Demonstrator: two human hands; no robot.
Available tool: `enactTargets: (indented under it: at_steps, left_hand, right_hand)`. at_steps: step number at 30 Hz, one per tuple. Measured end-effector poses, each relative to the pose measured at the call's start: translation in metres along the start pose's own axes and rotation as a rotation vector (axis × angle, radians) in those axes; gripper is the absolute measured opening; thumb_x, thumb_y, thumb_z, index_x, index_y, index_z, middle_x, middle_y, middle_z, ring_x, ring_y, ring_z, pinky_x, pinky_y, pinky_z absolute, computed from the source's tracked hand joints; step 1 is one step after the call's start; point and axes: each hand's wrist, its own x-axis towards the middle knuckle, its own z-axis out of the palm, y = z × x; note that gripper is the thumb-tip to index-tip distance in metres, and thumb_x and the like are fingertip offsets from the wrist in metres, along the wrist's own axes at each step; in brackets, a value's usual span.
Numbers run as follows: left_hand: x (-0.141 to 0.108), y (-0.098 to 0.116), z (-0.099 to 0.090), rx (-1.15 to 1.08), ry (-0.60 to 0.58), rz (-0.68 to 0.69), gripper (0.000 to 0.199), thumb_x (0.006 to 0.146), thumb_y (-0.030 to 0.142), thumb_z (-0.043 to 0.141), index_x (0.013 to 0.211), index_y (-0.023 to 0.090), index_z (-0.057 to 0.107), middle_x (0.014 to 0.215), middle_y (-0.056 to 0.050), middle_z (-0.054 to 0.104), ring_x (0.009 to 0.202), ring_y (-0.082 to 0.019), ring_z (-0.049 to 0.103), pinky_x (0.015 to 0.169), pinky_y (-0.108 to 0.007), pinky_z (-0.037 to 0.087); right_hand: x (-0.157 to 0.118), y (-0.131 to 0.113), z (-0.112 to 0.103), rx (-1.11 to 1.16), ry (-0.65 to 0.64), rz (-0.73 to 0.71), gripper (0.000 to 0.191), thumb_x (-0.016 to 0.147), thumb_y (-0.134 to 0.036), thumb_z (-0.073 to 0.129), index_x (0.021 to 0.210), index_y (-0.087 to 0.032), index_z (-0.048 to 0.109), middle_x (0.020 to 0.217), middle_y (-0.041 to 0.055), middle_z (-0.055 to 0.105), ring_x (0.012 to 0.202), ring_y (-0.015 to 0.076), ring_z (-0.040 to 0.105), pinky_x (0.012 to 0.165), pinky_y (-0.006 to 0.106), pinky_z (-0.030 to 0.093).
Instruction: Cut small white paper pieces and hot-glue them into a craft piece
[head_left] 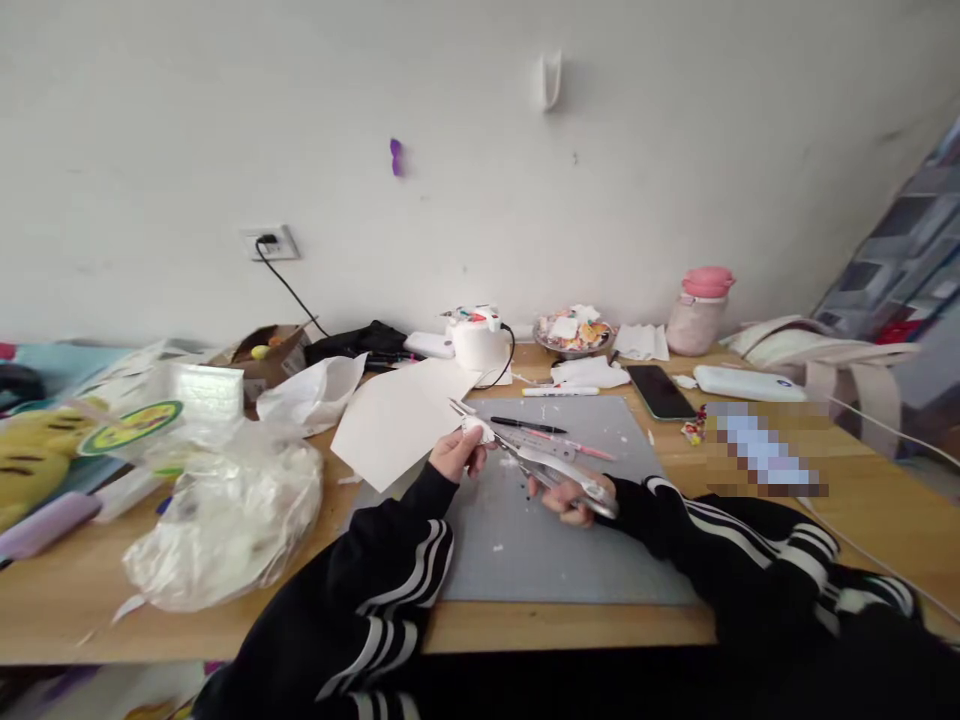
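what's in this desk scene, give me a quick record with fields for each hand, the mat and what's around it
left hand: holds small white piece
right hand: holds scissors
scissors tips: apart, near left hand
mat: grey; black pen and pink pen on it
left of mat: large white sheet, overlapping its edge; crumpled plastic bag
beyond mat: metal bowl of scraps
far right: pink-lidded bottle

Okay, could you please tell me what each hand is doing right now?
Left hand: closed, pinching a small white piece in its fingertips.
Right hand: closed around the handles of the scissors.
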Motion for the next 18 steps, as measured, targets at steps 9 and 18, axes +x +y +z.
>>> enactTargets:
  at_steps: [9, 18]
  left_hand:
    - [0.002, -0.001, 0.0, -0.032, -0.002, 0.002, 0.052, 0.057, 0.07, 0.056, 0.058, 0.018, 0.059, 0.033, 0.004, 0.043, 0.027, -0.007, 0.033, 0.035, -0.026, 0.019]
    - [0.004, -0.01, -0.007, -0.056, -0.038, 0.027, 0.047, 0.065, 0.064, 0.054, 0.061, 0.018, 0.06, 0.037, 0.002, 0.045, 0.03, -0.008, 0.036, 0.037, -0.026, 0.022]
  right_hand:
    - [0.004, 0.003, 0.002, 0.003, 0.017, -0.009, 0.033, 0.068, -0.028, 0.064, 0.091, -0.018, 0.043, 0.048, -0.0142, 0.03, 0.03, -0.0006, 0.017, 0.03, 0.015, 0.011]
    - [0.005, 0.003, 0.002, 0.021, 0.043, -0.003, 0.038, 0.062, -0.031, 0.069, 0.089, -0.019, 0.045, 0.047, -0.0141, 0.033, 0.029, -0.0007, 0.015, 0.029, 0.015, 0.012]
